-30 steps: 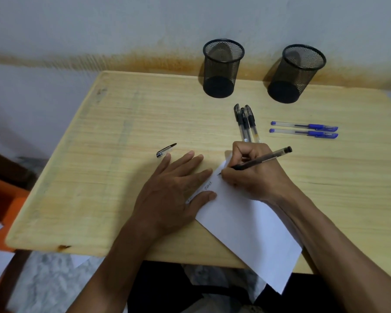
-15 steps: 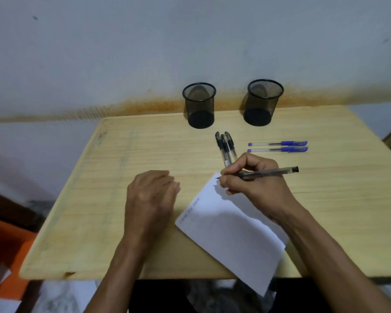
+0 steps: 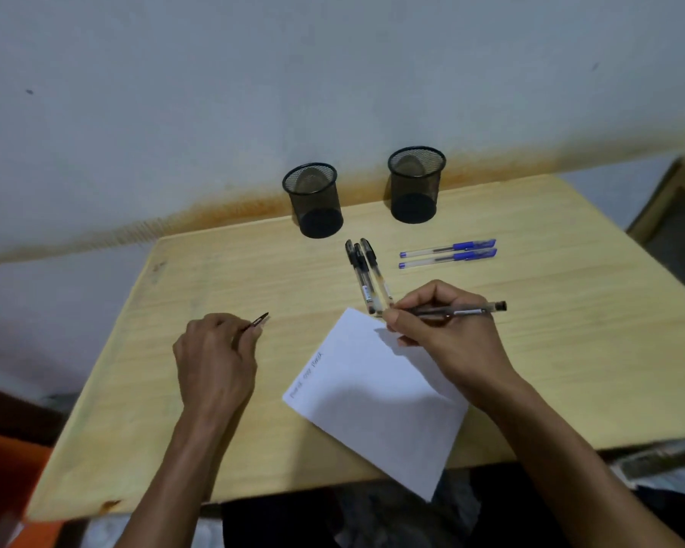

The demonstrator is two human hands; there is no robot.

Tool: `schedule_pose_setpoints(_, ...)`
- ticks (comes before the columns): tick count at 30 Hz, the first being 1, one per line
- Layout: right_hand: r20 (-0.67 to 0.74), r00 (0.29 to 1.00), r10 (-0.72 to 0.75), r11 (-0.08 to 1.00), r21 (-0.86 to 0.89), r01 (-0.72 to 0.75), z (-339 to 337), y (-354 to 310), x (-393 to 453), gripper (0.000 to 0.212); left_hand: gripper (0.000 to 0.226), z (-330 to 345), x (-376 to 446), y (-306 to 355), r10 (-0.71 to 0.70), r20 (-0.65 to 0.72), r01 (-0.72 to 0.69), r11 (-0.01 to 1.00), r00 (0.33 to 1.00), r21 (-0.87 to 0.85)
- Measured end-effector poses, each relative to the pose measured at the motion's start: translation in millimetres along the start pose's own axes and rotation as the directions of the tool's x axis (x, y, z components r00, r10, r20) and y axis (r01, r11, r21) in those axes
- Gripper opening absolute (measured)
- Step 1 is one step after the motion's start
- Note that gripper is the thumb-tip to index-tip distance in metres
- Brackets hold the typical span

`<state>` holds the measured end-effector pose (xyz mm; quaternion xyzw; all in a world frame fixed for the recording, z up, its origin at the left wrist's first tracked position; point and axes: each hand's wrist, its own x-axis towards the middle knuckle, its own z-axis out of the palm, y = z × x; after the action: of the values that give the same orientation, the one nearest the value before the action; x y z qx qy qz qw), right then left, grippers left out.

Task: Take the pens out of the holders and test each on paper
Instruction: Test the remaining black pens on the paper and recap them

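Presently, item by item. Right hand [image 3: 447, 338]: fingers curling round a black pen [image 3: 457, 310] and pinching it near the tip end, barrel lying almost level, back end pointing right, tip hidden behind the fingers; the hand is hovering over the far corner of the paper, and whether the tip is touching cannot be told. Left hand [image 3: 214, 357]: fingers curling and pinching a pen cap [image 3: 257, 322], its clip end sticking out past the fingertips, over the bare table left of the paper.

Sheet of white paper [image 3: 376, 401]: lying skewed on the wooden table [image 3: 570, 330], near corner hanging over the front edge, a short line of handwriting running along its left edge.

Three black pens [image 3: 366, 274]: lying side by side, touching, capped ends pointing toward the wall, near ends just beside the paper's far corner and the right hand's fingers.

Two blue pens [image 3: 447, 253]: lying parallel, close together, right of the black group, caps pointing right.

Left mesh holder [image 3: 313, 201] and right mesh holder [image 3: 416, 185]: standing upright at the table's far edge against the wall, well apart from each other, both showing only their dark bottoms inside.
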<state>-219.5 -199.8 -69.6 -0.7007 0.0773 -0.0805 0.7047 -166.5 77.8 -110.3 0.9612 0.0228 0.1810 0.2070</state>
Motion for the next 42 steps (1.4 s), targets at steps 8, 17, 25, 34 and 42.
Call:
schedule_pose_setpoints(8, 0.045, 0.992, -0.116, 0.987, 0.114, 0.111, -13.7, -22.8, -4.0, 0.014, 0.007, -19.7, -14.8, 90.1, 0.025, 0.092, 0.028, 0.846, 0.995, -0.532)
schedule_pose_setpoints(17, -0.054, 0.977, -0.205, 0.978, -0.057, 0.202, -43.0, -27.5, -8.8, 0.007, 0.018, -7.9, -21.8, 130.3, 0.206, 0.182, -0.019, 0.71, 0.961, -0.704)
schedule_pose_setpoints(25, -0.019, 0.979, -0.204, 0.975, -0.091, 0.201, -37.6, -19.2, -7.2, 0.011, 0.015, -11.0, -23.4, 129.4, 0.289, 0.175, -0.097, 0.727, 0.941, -0.679)
schedule_pose_setpoints(34, 0.037, 0.959, -0.282, 0.957, -0.061, 0.284, -26.7, -18.6, -3.8, 0.007, 0.021, -17.9, -23.4, 132.8, 0.308, 0.167, -0.099, 0.689, 0.937, -0.718)
schedule_pose_setpoints(42, -0.04, 0.981, -0.19, 0.98, 0.052, 0.192, -64.2, -38.1, 10.1, 0.017, 0.017, -12.9, -7.9, 176.8, 0.44, 0.154, -0.19, 0.642, 0.885, -0.742)
